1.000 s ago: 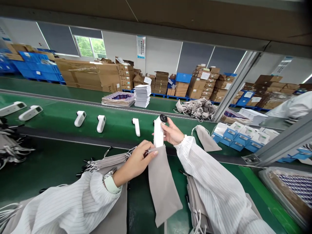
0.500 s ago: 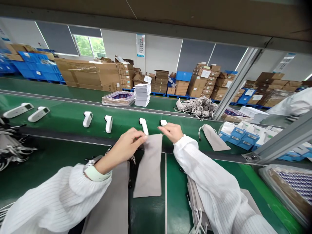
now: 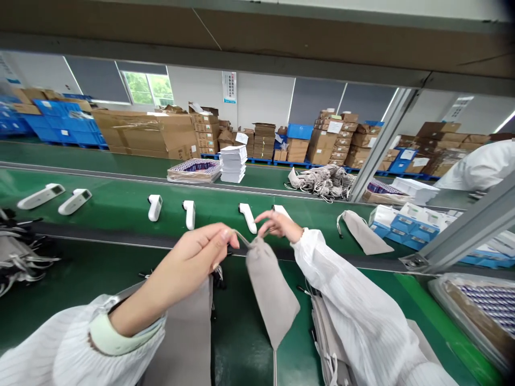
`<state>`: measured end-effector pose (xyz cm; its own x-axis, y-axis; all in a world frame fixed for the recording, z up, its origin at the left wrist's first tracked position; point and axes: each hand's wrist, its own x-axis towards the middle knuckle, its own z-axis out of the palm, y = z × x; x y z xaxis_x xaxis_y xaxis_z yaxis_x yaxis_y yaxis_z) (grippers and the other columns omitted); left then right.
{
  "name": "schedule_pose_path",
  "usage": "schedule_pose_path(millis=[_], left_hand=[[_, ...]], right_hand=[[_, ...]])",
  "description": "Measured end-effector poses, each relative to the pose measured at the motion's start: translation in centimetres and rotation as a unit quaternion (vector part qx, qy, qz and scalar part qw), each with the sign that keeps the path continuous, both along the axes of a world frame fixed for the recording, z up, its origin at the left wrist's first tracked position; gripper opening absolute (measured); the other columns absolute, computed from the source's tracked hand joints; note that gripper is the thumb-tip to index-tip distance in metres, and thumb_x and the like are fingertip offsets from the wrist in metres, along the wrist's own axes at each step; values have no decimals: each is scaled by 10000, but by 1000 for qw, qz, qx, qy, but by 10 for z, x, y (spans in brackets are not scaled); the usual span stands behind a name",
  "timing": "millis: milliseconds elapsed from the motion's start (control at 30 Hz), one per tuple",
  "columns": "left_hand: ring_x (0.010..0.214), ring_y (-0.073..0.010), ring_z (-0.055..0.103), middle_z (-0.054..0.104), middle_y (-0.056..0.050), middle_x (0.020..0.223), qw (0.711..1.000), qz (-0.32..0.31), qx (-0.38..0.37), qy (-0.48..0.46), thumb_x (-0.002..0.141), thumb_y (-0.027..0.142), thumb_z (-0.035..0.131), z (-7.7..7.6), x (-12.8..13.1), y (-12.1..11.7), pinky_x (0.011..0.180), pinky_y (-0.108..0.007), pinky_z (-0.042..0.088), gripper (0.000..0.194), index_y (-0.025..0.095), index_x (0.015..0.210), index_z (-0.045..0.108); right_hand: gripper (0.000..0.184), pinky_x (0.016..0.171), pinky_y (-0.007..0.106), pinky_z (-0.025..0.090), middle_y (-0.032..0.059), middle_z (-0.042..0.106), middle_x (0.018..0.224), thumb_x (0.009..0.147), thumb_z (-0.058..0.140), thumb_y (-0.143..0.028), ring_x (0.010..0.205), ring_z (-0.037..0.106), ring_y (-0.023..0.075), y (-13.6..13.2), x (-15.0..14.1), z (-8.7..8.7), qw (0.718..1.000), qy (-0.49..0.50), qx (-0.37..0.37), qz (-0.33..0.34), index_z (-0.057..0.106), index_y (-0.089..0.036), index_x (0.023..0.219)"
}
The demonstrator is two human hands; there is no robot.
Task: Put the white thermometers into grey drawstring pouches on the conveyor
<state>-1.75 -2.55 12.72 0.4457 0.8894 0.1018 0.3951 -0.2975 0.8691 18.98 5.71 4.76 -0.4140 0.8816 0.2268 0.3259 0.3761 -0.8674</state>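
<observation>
A grey drawstring pouch (image 3: pixel 270 292) hangs between my hands above the green bench, its mouth pulled tight. My left hand (image 3: pixel 201 249) pinches the pouch's left drawstring. My right hand (image 3: pixel 277 223) pinches the right drawstring, fingers curled. The white device seen earlier is out of sight inside the pouch. Flat grey pouches (image 3: pixel 189 332) lie stacked under my left forearm. More white handheld devices (image 3: pixel 189 213) lie in a row on the green conveyor belt (image 3: pixel 120 201) just beyond my hands.
A filled grey pouch (image 3: pixel 364 232) lies on the belt to the right, beside blue and white boxes (image 3: pixel 406 222). Bundled pouches (image 3: pixel 322 180), a paper stack (image 3: pixel 233 163) and cardboard cartons stand behind. A co-worker's white sleeve (image 3: pixel 478 169) shows at far right. A metal frame post (image 3: pixel 378 147) slants up.
The white device went down into the pouch. My hands then moved apart on the drawstrings, and the pouch mouth is now cinched. The conveyor items drifted to the right.
</observation>
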Motion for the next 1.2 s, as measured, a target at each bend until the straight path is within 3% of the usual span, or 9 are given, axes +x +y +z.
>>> schedule_pose_path(millis=[67,167,267,333,467,633,867,1033,1200], left_hand=[[441,-74,326,342,64,497,998,31,55,-30,872,389,290,-1,2,1,435,-163,300,307,189,751,489],[642,-112,499,518,13,689,991,-12,124,58,858,375,333,0,-8,9,602,-198,406,255,203,829,519],[978,-222,501,490,-63,1147,958,-28,147,243,702,409,557,0,-34,26,781,-307,415,471,257,1136,454],[960,-295,527,497,-126,1159,916,-11,58,396,522,367,688,-9,-51,40,721,-360,442,694,211,1161,468],[674,-305,605,627,-112,815,877,-7,-8,480,348,210,742,-39,-60,61,551,-346,448,470,140,801,640],[775,-258,602,622,-78,868,900,-110,94,412,691,354,576,-65,-22,44,652,-338,448,311,199,960,596],[971,-250,509,571,-106,1007,809,-77,456,363,848,118,379,-105,21,18,776,-368,430,245,136,1059,502],[753,-200,541,589,-78,789,766,-93,544,331,829,46,370,-113,18,19,648,-320,451,203,112,869,558],[749,-200,540,582,-88,776,759,-87,561,320,832,39,361,-114,19,20,674,-329,446,206,91,886,552]], right_hand=[[495,554,212,401,8,597,821,643,601,-467,601,512,87,-20,-32,-1,966,77,-127,214,487,-201,1044],[422,739,269,425,7,569,866,546,699,-332,783,542,125,-34,-60,3,941,180,-127,257,518,-186,898],[344,804,308,412,24,563,873,575,643,-301,833,540,153,-20,-32,24,978,207,-3,-36,498,-186,865],[362,796,318,415,46,562,904,594,613,-278,833,547,169,-4,13,42,928,132,94,-335,462,-189,911],[627,785,410,384,121,539,948,610,611,-315,899,533,278,14,106,46,819,-87,86,-560,346,-170,1161],[725,776,424,364,187,479,1066,683,580,-361,971,501,320,23,150,-12,725,-345,-13,-595,228,-184,1292],[481,842,414,333,162,505,1077,783,497,-343,1050,453,287,50,119,-47,805,-406,21,-431,375,-200,1226],[496,768,386,386,136,569,980,734,522,-147,937,536,268,53,116,-55,836,-347,-9,-425,399,-221,1208],[518,735,304,429,64,581,966,769,464,-254,865,571,187,56,113,-40,877,-227,27,-422,281,-214,1252]])
